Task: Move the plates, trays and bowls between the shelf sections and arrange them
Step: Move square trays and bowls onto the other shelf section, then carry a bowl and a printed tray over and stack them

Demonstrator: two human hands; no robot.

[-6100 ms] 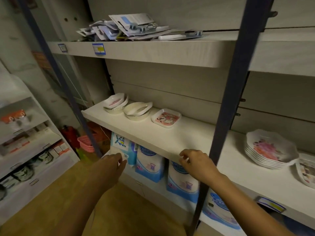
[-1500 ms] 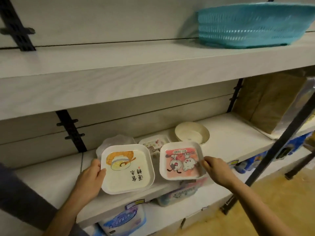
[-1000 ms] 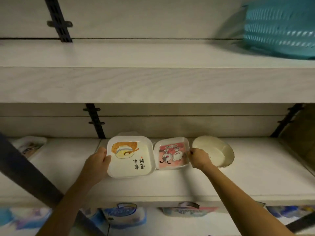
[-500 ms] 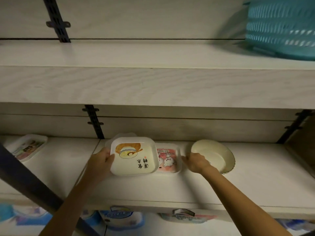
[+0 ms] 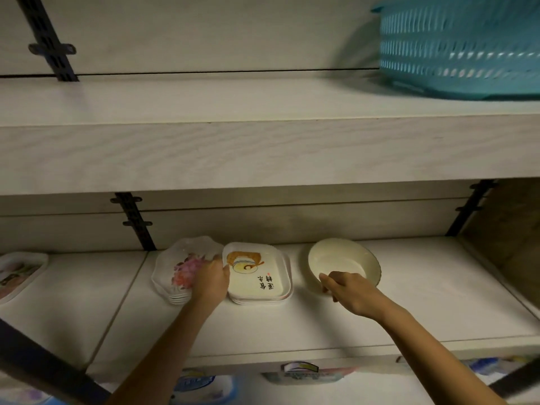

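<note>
Far to the left of my left hand [image 5: 211, 280], a rounded rectangular printed tray [image 5: 18, 272] lies flat, cut off by the frame edge. Under that hand's wrist and palm sits a low stack of scalloped floral plates [image 5: 180, 266], glossy white with a pink flower print. My left hand lies over their right side, its fingertips against the left rim of a square plate [image 5: 258, 274]. I cannot tell whether those fingers grip the rim or only touch it.

The square plate is between my two hands. It is smooth white with rounded corners, an orange drawing and dark characters, and it tops a short stack of similar plates. Just right of it, a round cream bowl [image 5: 344, 260] stands upright, plain and matte inside. My right hand [image 5: 349, 291] reaches in from the right, fingers curled and pinching the bowl's near rim.

All of this rests on a pale, wood-grained shelf [image 5: 292, 325]. Behind my hands, black slotted uprights [image 5: 135, 222] run up a pale panelled wall. Above, an upper shelf [image 5: 263, 153] carries a turquoise perforated plastic basket [image 5: 461, 48], up and to the right of my right hand. Below my forearms, blue-and-white packages [image 5: 201, 387] show blurred.
</note>
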